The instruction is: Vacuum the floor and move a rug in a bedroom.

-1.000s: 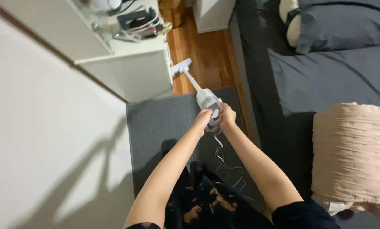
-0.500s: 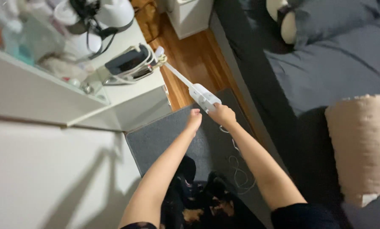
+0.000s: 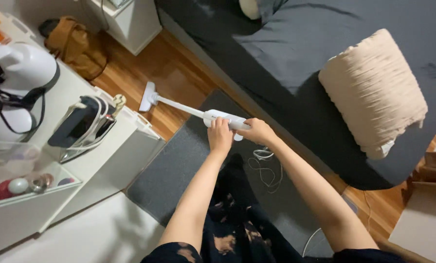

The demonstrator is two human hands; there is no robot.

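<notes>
Both hands, left hand (image 3: 220, 136) and right hand (image 3: 258, 131), wrap fingers around a white stick vacuum (image 3: 218, 118), its long axis pointing toward ten o'clock, floor head (image 3: 147, 97) on the wooden floor (image 3: 174, 78) beside the grey rug (image 3: 179, 165).

Both hands, left hand (image 3: 220, 137) and right hand (image 3: 257, 130), grip a white stick vacuum (image 3: 213, 117) (head on the wooden floor (image 3: 179, 73)).

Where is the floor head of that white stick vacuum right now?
In the head view, the white vacuum floor head sits upper left of centre on the wooden floor, between the white cabinet and the brown bag.
</notes>
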